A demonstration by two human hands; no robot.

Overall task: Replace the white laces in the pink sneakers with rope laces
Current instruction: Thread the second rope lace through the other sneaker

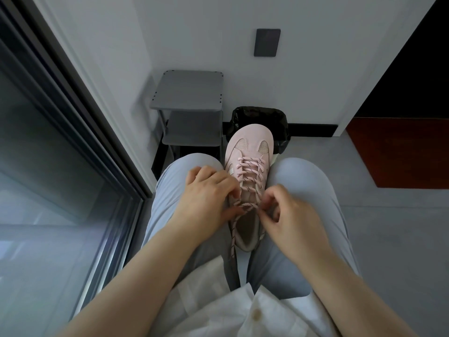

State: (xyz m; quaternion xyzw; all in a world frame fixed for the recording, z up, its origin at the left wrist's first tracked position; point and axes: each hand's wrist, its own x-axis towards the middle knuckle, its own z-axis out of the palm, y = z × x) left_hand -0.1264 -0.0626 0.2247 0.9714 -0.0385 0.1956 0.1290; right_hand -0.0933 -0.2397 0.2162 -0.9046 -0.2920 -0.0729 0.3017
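Partly hidden rope lace (pixel 246 206), pinched by left hand (pixel 206 193), right hand (pixel 290 215)

— What carries the shoe on your feed?

— I see a lap (pixel 303 190) at the centre of the frame. The pink sneaker (pixel 247 147) sits wedged between the two thighs, toe toward the top of the frame.

— And under that?

— I see a grey floor (pixel 388 239). At upper centre a small grey shelf stand (pixel 189 93) stands on it by the wall. A black-lined bin (pixel 260 115) is just beside the stand, and a red-brown mat (pixel 401 152) lies at far right.
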